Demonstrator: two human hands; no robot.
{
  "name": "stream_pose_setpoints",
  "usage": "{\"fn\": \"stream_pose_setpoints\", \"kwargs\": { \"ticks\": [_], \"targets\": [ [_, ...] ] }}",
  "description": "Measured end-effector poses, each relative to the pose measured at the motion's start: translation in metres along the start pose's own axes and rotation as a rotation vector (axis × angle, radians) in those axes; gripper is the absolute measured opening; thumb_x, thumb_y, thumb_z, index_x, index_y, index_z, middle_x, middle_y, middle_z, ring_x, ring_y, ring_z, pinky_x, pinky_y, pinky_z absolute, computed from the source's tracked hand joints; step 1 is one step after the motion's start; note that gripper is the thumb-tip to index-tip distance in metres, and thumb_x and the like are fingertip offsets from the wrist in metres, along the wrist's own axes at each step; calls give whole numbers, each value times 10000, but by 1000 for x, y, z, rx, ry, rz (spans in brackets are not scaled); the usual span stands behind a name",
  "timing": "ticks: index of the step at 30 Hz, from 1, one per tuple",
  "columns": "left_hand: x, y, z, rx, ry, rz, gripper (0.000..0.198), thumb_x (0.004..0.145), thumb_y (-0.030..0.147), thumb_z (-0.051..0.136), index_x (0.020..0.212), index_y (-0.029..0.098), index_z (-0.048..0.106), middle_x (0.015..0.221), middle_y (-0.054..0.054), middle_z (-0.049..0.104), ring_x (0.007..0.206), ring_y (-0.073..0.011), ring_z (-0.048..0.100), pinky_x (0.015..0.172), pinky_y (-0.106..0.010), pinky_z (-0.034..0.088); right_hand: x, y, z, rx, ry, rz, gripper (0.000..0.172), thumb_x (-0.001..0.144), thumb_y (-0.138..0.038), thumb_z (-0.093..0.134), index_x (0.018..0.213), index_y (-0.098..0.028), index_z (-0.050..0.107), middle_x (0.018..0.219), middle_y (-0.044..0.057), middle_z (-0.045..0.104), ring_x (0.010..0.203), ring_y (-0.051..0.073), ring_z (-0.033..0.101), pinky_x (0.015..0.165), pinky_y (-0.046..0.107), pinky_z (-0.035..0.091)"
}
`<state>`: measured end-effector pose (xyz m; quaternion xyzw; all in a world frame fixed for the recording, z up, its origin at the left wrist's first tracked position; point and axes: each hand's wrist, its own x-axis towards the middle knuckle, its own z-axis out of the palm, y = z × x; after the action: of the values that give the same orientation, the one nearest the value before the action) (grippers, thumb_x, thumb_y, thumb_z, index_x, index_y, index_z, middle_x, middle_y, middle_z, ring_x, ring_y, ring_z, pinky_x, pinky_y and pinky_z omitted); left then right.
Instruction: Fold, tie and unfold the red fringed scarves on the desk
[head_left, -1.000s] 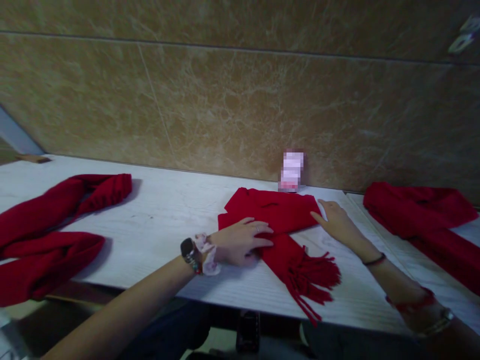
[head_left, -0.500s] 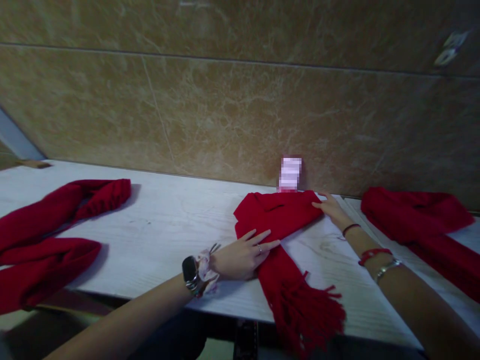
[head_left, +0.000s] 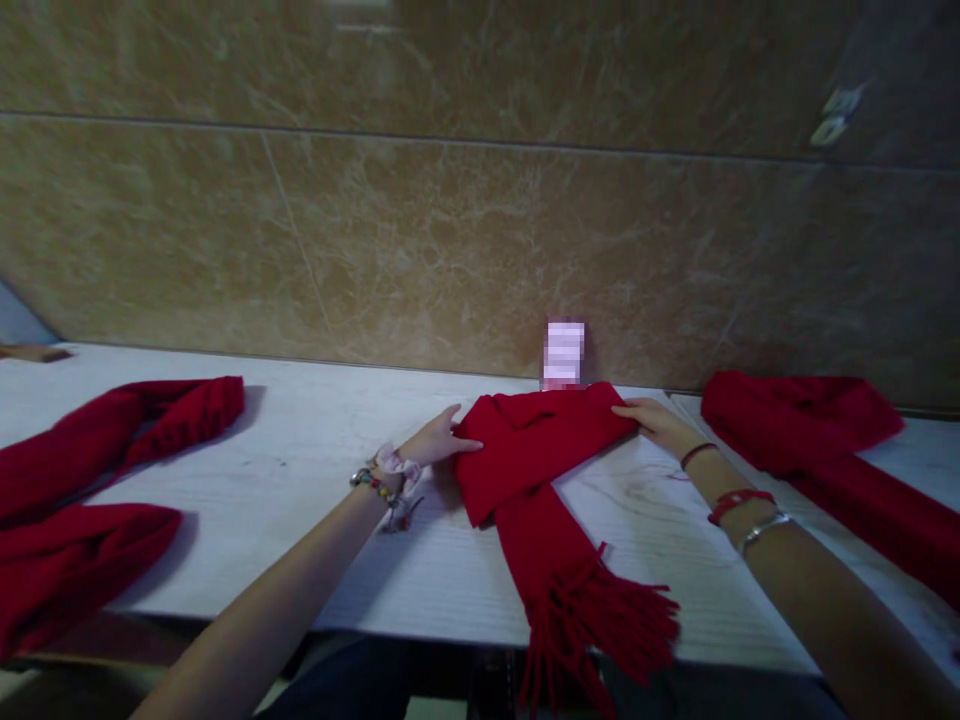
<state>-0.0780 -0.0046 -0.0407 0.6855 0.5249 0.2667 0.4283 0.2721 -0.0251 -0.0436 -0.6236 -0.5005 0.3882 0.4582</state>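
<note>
In front of me a red scarf (head_left: 541, 437) lies folded on the white wood-grain tabletop, its two parts crossing. One fringed end (head_left: 600, 620) hangs over the front edge. My left hand (head_left: 442, 438) grips the scarf's left side, thumb on top and some fingers hidden by the cloth. At the right corner of the fold, my right hand (head_left: 651, 418) pinches the fabric. Behind the fold a phone-like object with a bright, blurred screen (head_left: 564, 352) leans on the wall.
More red scarf cloth (head_left: 112, 425) lies in loops at the left. Another red scarf (head_left: 799, 425) is at the right. A tan marbled tile wall (head_left: 420, 250) rises behind the table (head_left: 300, 500), with a socket-like fitting (head_left: 838, 115) high at the right.
My left hand has shifted from lying flat over the crossing to the scarf's left edge. The fold's left part now comes lower over the tail. My right hand stays at the right corner.
</note>
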Motion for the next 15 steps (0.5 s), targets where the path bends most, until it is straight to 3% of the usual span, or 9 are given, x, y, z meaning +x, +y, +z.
{"fn": "stream_pose_setpoints", "kwargs": {
  "ticks": [3, 7, 11, 15],
  "targets": [
    [2, 10, 4, -204, -168, -23, 606, 488, 320, 769, 1019, 82, 600, 1001, -119, 659, 962, -270, 596, 858, -346, 456, -10, -4, -1, 134, 29, 0, 62, 659, -138, 592, 645, -197, 606, 713, 41, 701, 718, 174, 655, 767, 317, 527],
    [-8, 34, 20, -434, -211, -31, 631, 575, 337, 749, 1146, 173, 536, 1095, -79, 630, 928, -217, 608, 696, -274, 489, -31, -8, -26, 252, 142, -32, 76, 665, -125, 597, 696, -195, 593, 727, 27, 694, 706, 164, 652, 733, 312, 539],
    [-2, 69, 53, -639, -306, 8, 602, 636, 281, 742, 1183, 252, 493, 1139, -61, 605, 819, -177, 628, 620, -265, 508, -63, -29, -89, 312, 316, -100, 121, 698, -118, 589, 780, -206, 596, 771, -11, 687, 689, 124, 638, 657, 242, 537],
    [16, 132, 106, -835, -422, 104, 426, 707, 163, 686, 1102, 225, 541, 1065, -56, 625, 744, -149, 628, 615, -278, 536, -103, -75, -176, 266, 559, -194, 156, 726, -54, 564, 801, -181, 614, 722, -18, 664, 602, 80, 600, 560, 175, 501]
  ]
}}
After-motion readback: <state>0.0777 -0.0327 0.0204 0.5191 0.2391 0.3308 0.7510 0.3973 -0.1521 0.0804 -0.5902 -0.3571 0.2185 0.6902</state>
